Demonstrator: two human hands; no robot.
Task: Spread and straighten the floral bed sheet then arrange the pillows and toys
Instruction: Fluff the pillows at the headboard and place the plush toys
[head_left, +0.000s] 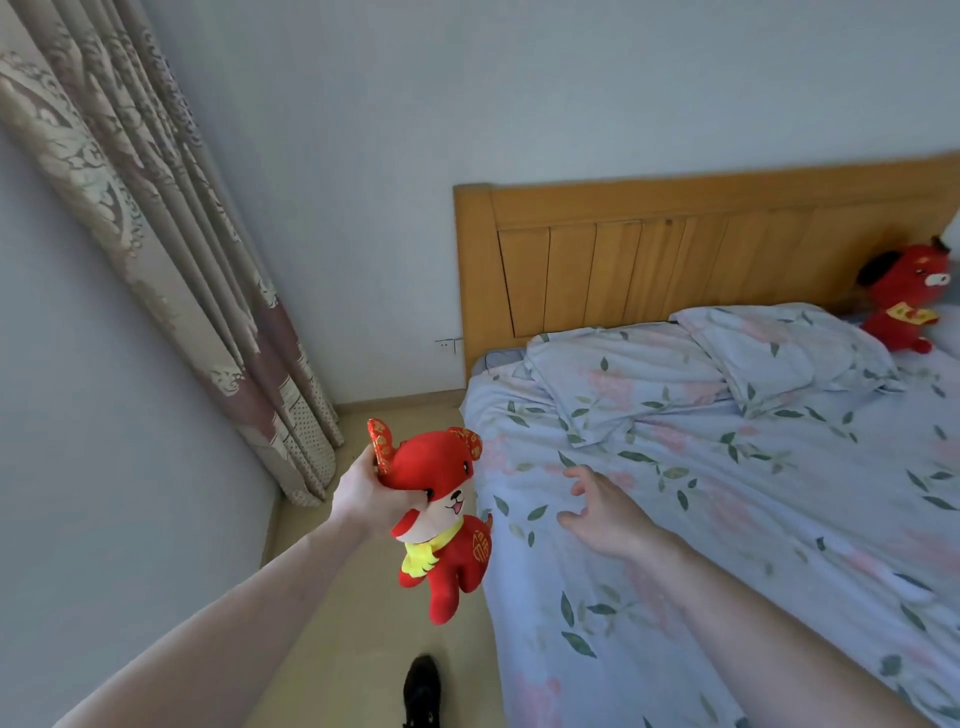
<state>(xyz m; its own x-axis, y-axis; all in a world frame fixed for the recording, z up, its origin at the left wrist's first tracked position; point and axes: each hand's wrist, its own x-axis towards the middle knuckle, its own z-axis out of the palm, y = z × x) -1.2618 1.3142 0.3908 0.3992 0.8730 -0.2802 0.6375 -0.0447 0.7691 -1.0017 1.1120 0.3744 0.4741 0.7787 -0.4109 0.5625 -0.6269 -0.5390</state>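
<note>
Floral bed sheet covers the mattress, pale blue with green leaves and pink blooms; shallow wrinkles run across it near the head end, and its near edge hangs over the side of the bed. Two pillows in matching floral cases lie at the head: left pillow sits askew with one corner pointing down the bed, right pillow overlaps its upper right edge. Red plush ox sits upright at the far right, against the wooden headboard, just beside the right pillow. Red plush dog with a yellow scarf is off the bed, held in the air over the floor beside the bed's left edge. Left hand grips it by the head, fingers closed around it, body and legs dangling below. Right hand is over the sheet near the bed's left edge, palm down, fingers spread apart and empty; contact with the sheet cannot be determined. Patterned curtain hangs in the room corner at left. A dark shoe shows on the floor at the bottom edge.
</note>
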